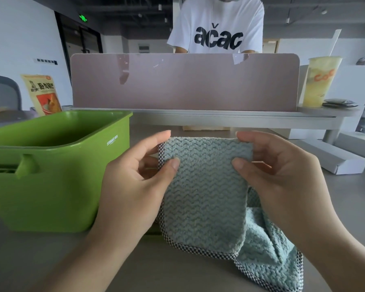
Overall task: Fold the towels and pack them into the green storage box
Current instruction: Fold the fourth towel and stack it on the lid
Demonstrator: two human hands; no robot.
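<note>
Both hands pinch the towel's top corners, left hand and right hand; towel hangs lengthwise over the worktop. Green storage box sits left, nearer the left hand.

A pale teal zigzag-textured towel edged in black-and-white gingham sits beside the bright green storage box with white lettering.

Premises: open-plan office. Evidence: a grey bench fitted with a pink privacy divider, a mesh office chair at left, exposed dark ceiling, green exit sign, another person standing opposite.
</note>
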